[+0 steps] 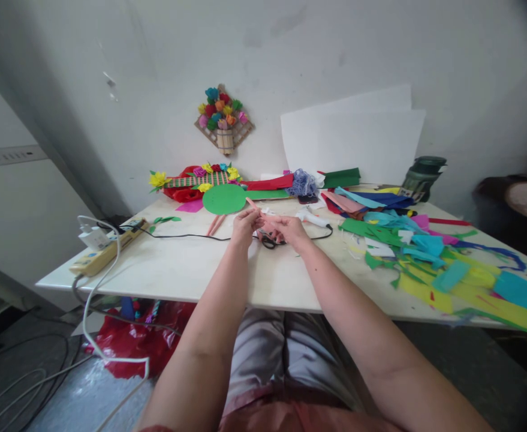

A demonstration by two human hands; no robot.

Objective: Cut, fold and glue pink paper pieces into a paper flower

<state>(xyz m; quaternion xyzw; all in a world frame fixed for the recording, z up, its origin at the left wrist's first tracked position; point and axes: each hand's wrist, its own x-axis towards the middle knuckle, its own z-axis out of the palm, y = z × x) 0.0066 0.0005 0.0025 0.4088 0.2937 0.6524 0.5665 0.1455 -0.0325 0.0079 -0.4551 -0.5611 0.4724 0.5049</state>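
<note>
My left hand [244,227] pinches a thin salmon-pink paper strip [252,204], one end of which sticks up past the fingertips. The fingers of my right hand [291,230] are closed on the same strip, a little to the right. Beneath both hands lie scissors with black handles [268,242], partly covered. A white glue gun [315,218] with a black cord rests just beyond my right hand. More salmon strips [216,225] lie left of my left hand, below a round green paper piece [224,199].
Coloured paper scraps [452,270] spread over the table's right side, near a dark green bottle [422,179]. A paper-flower craft [204,177] lies at the back. On the left are a power strip [105,249] and green leaf cutouts [164,221]. A black cable crosses the table.
</note>
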